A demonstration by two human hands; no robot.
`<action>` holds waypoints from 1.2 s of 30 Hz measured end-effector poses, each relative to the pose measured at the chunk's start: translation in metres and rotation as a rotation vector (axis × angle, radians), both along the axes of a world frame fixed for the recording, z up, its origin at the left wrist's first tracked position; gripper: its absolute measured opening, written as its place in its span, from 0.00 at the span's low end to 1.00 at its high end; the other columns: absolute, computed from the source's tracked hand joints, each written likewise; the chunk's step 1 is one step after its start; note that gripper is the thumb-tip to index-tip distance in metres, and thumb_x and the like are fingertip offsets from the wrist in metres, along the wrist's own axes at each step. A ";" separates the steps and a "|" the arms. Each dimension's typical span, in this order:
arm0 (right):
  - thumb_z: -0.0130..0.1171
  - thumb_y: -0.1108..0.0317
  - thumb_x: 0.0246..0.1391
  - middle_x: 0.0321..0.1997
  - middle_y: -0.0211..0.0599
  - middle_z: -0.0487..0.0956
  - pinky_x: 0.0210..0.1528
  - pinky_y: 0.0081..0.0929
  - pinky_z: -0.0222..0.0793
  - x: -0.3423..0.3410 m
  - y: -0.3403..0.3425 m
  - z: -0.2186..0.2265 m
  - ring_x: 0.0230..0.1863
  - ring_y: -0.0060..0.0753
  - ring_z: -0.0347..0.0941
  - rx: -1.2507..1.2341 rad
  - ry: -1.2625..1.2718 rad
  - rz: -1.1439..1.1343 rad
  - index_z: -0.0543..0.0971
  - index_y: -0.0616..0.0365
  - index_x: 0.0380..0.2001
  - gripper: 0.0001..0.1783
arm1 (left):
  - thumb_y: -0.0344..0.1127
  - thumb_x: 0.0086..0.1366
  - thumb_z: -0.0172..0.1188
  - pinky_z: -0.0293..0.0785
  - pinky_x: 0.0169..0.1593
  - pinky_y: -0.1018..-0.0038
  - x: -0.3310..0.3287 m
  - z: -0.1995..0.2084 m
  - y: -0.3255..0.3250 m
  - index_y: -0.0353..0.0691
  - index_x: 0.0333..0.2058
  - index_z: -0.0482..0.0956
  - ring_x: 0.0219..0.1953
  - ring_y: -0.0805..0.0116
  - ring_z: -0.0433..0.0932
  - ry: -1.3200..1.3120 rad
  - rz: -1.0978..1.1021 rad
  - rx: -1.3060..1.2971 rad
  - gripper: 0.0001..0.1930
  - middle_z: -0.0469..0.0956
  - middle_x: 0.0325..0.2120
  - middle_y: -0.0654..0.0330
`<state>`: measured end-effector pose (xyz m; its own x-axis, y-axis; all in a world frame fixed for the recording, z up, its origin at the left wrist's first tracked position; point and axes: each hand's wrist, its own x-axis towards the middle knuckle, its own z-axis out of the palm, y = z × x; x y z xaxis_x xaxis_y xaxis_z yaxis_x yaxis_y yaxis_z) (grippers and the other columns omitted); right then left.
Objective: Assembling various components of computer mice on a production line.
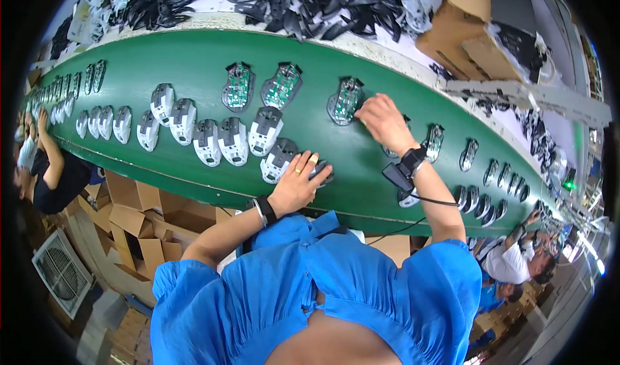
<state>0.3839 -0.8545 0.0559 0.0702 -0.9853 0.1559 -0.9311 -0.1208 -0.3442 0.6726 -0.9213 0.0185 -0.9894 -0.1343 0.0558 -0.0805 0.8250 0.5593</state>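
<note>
Low over the green belt, my left hand (pixel 296 183) is curved over a mostly hidden computer mouse, whose dark edge shows by the thumb. Beside those fingers lies a grey-and-white mouse (pixel 279 161), with another mouse (pixel 265 131) just beyond it. My right hand (pixel 386 123) reaches farther across, its bent fingertips closed at the right edge of a dark mouse base (pixel 347 100) with a green circuit board. Two similar mouse bases, one upright (pixel 238 87) and one tilted (pixel 282 85), lie to its left. My right wrist partly covers more pieces.
Rows of mice (pixel 206 142) and bases (pixel 433 142) line the green belt (pixel 194 61). Black plastic parts (pixel 303 3) are heaped behind it, near a cardboard box (pixel 462 32). A cable (pixel 436 201) hangs from my right wrist. Co-workers sit at both ends; cartons (pixel 139 220) stand below left.
</note>
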 end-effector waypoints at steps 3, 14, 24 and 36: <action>0.57 0.73 0.45 0.33 0.34 0.74 0.56 0.41 0.60 0.026 0.032 0.008 0.44 0.39 0.68 0.004 -0.073 -0.151 0.79 0.54 0.34 0.10 | 0.30 0.46 0.60 0.55 0.63 0.54 0.003 -0.005 -0.001 0.39 0.59 0.61 0.59 0.46 0.60 -0.020 -0.010 0.068 0.37 0.62 0.54 0.43; 0.63 0.68 0.45 0.41 0.38 0.77 0.50 0.37 0.67 0.114 0.066 0.002 0.48 0.37 0.71 -0.012 -0.066 -0.556 0.80 0.55 0.36 0.12 | 0.30 0.39 0.67 0.62 0.55 0.57 0.012 -0.001 -0.003 0.38 0.57 0.62 0.51 0.49 0.66 -0.028 -0.090 0.021 0.42 0.66 0.46 0.49; 0.64 0.64 0.50 0.17 0.31 0.75 0.23 0.22 0.66 0.157 0.058 -0.037 0.20 0.16 0.71 0.040 -0.840 -1.229 0.79 0.64 0.27 0.12 | 0.31 0.41 0.69 0.69 0.48 0.61 -0.002 0.035 -0.002 0.38 0.53 0.65 0.46 0.49 0.70 -0.130 0.402 0.563 0.38 0.67 0.42 0.48; 0.60 0.70 0.54 0.23 0.27 0.77 0.25 0.16 0.68 0.149 0.017 0.054 0.22 0.15 0.71 0.060 -1.586 -0.804 0.75 0.61 0.27 0.07 | 0.33 0.67 0.50 0.67 0.37 0.83 -0.041 0.052 -0.028 0.31 0.48 0.68 0.34 0.80 0.68 0.284 0.776 1.265 0.15 0.73 0.35 0.62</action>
<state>0.5327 -0.8378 0.1103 -0.5528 -0.7043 -0.4454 0.4489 0.1986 -0.8712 0.6314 -0.9496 0.0705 -0.6293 -0.7074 -0.3218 -0.0279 -0.3933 0.9190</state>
